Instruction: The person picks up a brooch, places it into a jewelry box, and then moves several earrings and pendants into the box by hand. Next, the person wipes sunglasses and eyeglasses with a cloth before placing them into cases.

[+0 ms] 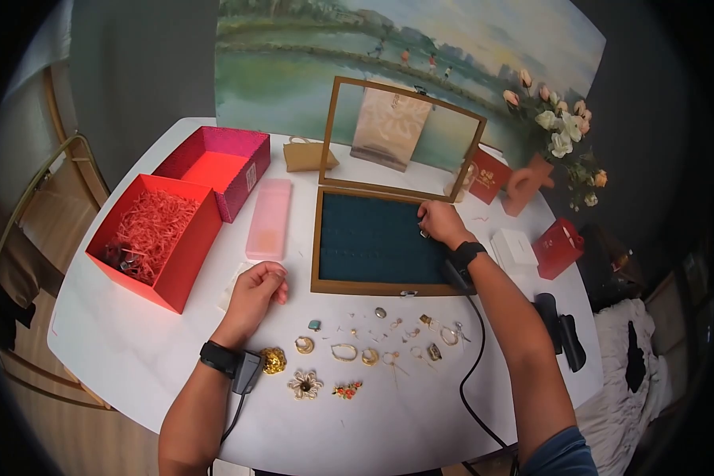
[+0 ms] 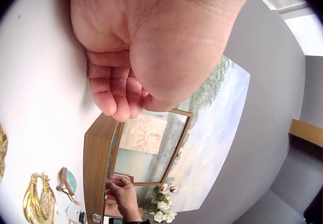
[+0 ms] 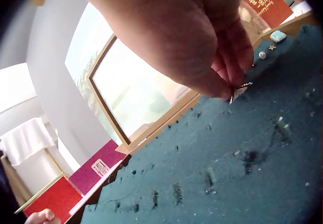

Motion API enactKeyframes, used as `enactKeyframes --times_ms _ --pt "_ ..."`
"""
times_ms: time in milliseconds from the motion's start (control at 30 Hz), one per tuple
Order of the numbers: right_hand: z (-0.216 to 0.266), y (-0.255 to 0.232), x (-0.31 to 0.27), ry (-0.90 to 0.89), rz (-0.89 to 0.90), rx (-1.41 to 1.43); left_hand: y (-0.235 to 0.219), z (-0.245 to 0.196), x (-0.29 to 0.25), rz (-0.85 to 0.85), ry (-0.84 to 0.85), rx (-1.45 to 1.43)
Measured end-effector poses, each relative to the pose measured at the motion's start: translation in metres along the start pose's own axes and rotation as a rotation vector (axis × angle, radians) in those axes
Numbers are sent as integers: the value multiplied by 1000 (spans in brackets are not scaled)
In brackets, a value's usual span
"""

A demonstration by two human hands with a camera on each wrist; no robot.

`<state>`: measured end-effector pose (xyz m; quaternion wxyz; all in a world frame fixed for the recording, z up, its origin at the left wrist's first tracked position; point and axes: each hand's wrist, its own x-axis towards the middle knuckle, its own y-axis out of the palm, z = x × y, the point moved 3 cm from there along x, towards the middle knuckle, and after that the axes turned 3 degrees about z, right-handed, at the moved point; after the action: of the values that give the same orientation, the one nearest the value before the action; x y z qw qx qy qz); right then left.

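Note:
My right hand (image 1: 446,225) is over the right side of a wooden jewelry box (image 1: 373,252) lined with dark teal fabric. Its thumb and fingertips pinch a small rhinestone-edged piece of jewelry (image 3: 240,91), held right at the fabric; the fingers hide part of it. Near it in the right wrist view, a turquoise square stone (image 3: 278,36), a gold star (image 3: 272,47) and a pearl (image 3: 262,55) sit on the lining. The box's glass lid (image 1: 404,135) stands raised. Left of the box, my left hand (image 1: 254,300) is by the table surface, fingers loosely curled, holding nothing.
Several earrings, rings and brooches (image 1: 305,385) lie in front of the box. A pink case (image 1: 269,218) and a red box of shredded paper (image 1: 155,230) stand left. A white box (image 1: 514,251), red bag (image 1: 559,248) and flower vase (image 1: 527,187) stand right.

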<state>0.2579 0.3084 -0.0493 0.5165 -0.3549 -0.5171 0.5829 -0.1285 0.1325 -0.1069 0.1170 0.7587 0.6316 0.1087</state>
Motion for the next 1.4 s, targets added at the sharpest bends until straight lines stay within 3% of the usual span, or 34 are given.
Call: enactKeyframes --times_ms 133,200,267,333,500,633,733,900,967,1000,1167,1400 --pt "3 -11 -2 6 -20 95 2 -3 -1 2 -7 12" --pt "-1 -24 -6 10 -32 486 2 -3 -2 -4 -10 21" --pt "4 -40 -19 -20 -17 540 3 -3 0 0 -11 30" --pt "6 -48 -36 -41 -37 939 2 -2 -1 -2 -4 13" --pt "7 -49 -102 53 165 1179 1 -1 0 -4 13 8" --pt "2 -27 -154 7 432 1026 0 0 1 -10 20 37" --pt "3 -16 -177 -2 488 865 2 -2 0 -14 21 40" --pt "18 -23 -191 -26 452 646 2 -2 0 -15 20 50" --pt "32 -40 -193 -178 292 195 1 -1 0 -15 16 35" --pt "36 -44 -191 -182 300 196 0 -1 -1 -23 12 33" --pt "34 -57 -146 -134 133 282 1 0 1 -16 25 25" --pt "9 -25 -44 -199 -23 228 1 0 0 -37 0 9"
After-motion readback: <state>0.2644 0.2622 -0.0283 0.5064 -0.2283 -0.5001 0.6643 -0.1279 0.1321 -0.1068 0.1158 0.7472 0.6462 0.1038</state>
